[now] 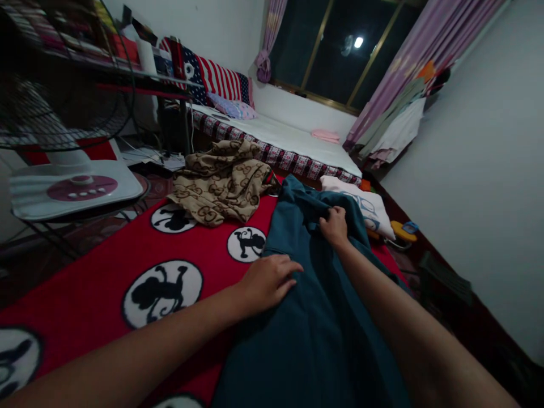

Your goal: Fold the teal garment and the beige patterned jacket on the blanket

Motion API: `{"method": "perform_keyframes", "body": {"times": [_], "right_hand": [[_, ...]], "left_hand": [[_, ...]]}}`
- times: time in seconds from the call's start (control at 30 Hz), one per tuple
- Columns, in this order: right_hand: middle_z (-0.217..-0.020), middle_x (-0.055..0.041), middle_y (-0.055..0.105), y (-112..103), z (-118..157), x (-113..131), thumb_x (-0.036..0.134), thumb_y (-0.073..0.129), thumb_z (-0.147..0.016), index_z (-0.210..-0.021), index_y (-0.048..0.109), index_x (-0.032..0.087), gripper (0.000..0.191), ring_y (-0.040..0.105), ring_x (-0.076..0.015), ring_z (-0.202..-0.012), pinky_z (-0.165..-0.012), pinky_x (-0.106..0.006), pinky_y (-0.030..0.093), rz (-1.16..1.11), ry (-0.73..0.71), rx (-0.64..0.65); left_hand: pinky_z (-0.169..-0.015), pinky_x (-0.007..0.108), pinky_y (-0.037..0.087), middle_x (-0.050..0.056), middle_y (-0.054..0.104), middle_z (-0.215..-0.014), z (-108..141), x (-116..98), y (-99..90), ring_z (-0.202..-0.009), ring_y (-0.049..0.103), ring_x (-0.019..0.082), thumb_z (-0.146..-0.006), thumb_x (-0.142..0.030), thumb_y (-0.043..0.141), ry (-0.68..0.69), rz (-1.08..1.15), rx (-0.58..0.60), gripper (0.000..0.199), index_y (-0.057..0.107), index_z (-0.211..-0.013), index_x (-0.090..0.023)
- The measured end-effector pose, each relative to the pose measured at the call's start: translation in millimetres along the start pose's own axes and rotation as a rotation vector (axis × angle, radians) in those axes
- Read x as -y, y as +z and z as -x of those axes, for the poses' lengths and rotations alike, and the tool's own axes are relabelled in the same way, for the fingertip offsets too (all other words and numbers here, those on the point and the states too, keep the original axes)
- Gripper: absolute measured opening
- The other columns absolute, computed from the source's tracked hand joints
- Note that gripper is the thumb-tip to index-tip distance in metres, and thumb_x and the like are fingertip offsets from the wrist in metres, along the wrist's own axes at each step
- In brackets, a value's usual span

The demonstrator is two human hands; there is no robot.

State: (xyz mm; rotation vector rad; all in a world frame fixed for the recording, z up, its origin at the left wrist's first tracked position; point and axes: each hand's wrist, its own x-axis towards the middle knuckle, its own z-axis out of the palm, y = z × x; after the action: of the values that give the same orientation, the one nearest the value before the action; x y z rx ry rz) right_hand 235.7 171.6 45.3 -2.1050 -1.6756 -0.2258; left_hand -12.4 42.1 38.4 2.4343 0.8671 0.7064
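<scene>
A dark teal garment [306,334], which looks like a pair of trousers, lies lengthwise on a red blanket [106,266] with black-and-white monkey circles. My left hand [270,280] rests on its left edge, fingers loosely stretched and apart. Farther up, my right hand [334,225] has its fingers curled round a bunched fold of the same cloth. The far end of the garment is crumpled, and its near end runs out of view below. Beside it on the left lies a rumpled brown patterned cloth [221,181].
A white pillow [361,204] lies beyond my right hand. On the left stands a fan [76,187] with a wire guard, by a cluttered table [170,85]. A second bed [289,133] stretches below the window; clothes [399,130] hang at the right wall.
</scene>
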Motion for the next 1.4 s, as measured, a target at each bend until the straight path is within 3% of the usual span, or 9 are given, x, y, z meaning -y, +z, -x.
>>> {"method": "perform_keyframes", "body": {"times": [0.1,0.2,0.43,0.57,0.7,0.8,0.97,1.13,1.4], "right_hand": [[-0.127,-0.0145,0.047,-5.1,21.3,5.3,0.018,0.05,-0.079,-0.117,0.058,0.013,0.039,0.063,-0.0219,-0.091,-0.088,-0.035,0.049,-0.13,-0.085,-0.103],[-0.126,-0.0128,0.049,-5.6,33.9,11.7,0.012,0.047,-0.077,-0.121,0.054,0.015,0.045,0.063,-0.0202,-0.088,-0.086,-0.032,0.05,-0.181,-0.145,-0.121],[-0.122,-0.0129,0.056,5.6,8.9,19.9,0.007,0.057,-0.068,-0.102,0.067,0.014,0.036,0.063,-0.0215,-0.093,-0.09,-0.035,0.049,-0.222,-0.319,0.061],[-0.107,-0.0155,0.064,-8.8,-11.1,16.2,0.018,0.044,-0.085,-0.103,0.067,0.009,0.03,0.06,-0.0239,-0.101,-0.094,-0.035,0.045,-0.164,-0.182,-0.079],[-0.11,-0.0183,0.064,-17.1,-8.8,2.5,0.03,0.035,-0.094,-0.109,0.066,0.008,0.041,0.061,-0.0257,-0.104,-0.089,-0.033,0.045,0.109,0.016,0.04],[-0.099,-0.0188,0.067,-12.6,-0.4,-6.4,0.029,0.052,-0.086,-0.094,0.072,0.009,0.03,0.065,-0.0293,-0.092,-0.077,-0.035,0.048,0.195,0.029,0.188],[-0.11,-0.0213,0.06,-18.7,-11.6,10.1,0.015,0.05,-0.082,-0.097,0.071,0.009,0.027,0.064,-0.0306,-0.093,-0.074,-0.037,0.046,0.337,0.003,0.122],[-0.11,-0.0141,0.06,-23.4,-48.7,58.0,0.015,0.04,-0.088,-0.1,0.067,0.016,0.03,0.057,-0.0274,-0.104,-0.085,-0.037,0.042,0.313,-0.289,-0.136],[-0.124,-0.0186,0.058,27.3,-92.2,85.0,0.042,0.063,-0.079,-0.129,0.05,0.012,0.06,0.057,-0.0288,-0.112,-0.088,-0.035,0.045,0.165,-0.101,0.177]], "left_hand": [[-0.072,0.03,0.048,0.005,0.063,-0.103,5.0,-3.4,9.8,-0.089,0.063,0.022,-0.082,-0.017,0.057,0.053,-0.143,0.221,0.06,0.039,-0.138,-0.03],[-0.066,0.031,0.048,0.006,0.063,-0.097,2.7,-5.8,19.6,-0.081,0.064,0.023,-0.082,-0.018,0.057,0.038,-0.251,0.301,0.04,0.053,-0.121,-0.026],[-0.066,0.025,0.045,0.001,0.063,-0.093,-3.6,-6.2,12.9,-0.082,0.063,0.018,-0.081,-0.014,0.056,0.068,-0.15,0.177,0.015,0.057,-0.092,-0.023],[-0.069,0.023,0.044,-0.001,0.062,-0.096,-10.3,-23.2,3.9,-0.084,0.062,0.015,-0.084,-0.016,0.055,0.145,-0.015,0.057,0.015,0.057,-0.096,-0.023],[-0.071,0.027,0.045,0.001,0.065,-0.092,-18.2,-25.0,24.7,-0.082,0.062,0.018,-0.083,-0.027,0.062,0.166,-0.083,0.192,0.009,0.062,-0.092,-0.024],[-0.091,0.041,0.043,0.006,0.062,-0.116,-20.5,-16.5,46.8,-0.107,0.058,0.027,-0.072,-0.039,0.076,0.151,-0.152,0.126,0.042,0.062,-0.109,-0.026],[-0.114,0.059,0.009,0.024,0.009,-0.156,-19.4,-3.6,64.2,-0.143,0.005,0.04,-0.051,-0.07,0.076,0.043,-0.119,0.001,0.126,0.02,-0.149,-0.014],[-0.117,0.053,0.004,0.026,0.009,-0.154,-17.8,0.1,64.0,-0.144,0.002,0.035,-0.063,-0.082,0.055,-0.025,-0.008,0.148,0.117,0.027,-0.147,-0.006],[-0.116,0.055,0.014,0.022,0.01,-0.154,-25.0,2.4,71.0,-0.144,0.009,0.034,-0.077,-0.07,0.053,-0.025,-0.072,0.184,0.098,0.025,-0.148,-0.009]]}}
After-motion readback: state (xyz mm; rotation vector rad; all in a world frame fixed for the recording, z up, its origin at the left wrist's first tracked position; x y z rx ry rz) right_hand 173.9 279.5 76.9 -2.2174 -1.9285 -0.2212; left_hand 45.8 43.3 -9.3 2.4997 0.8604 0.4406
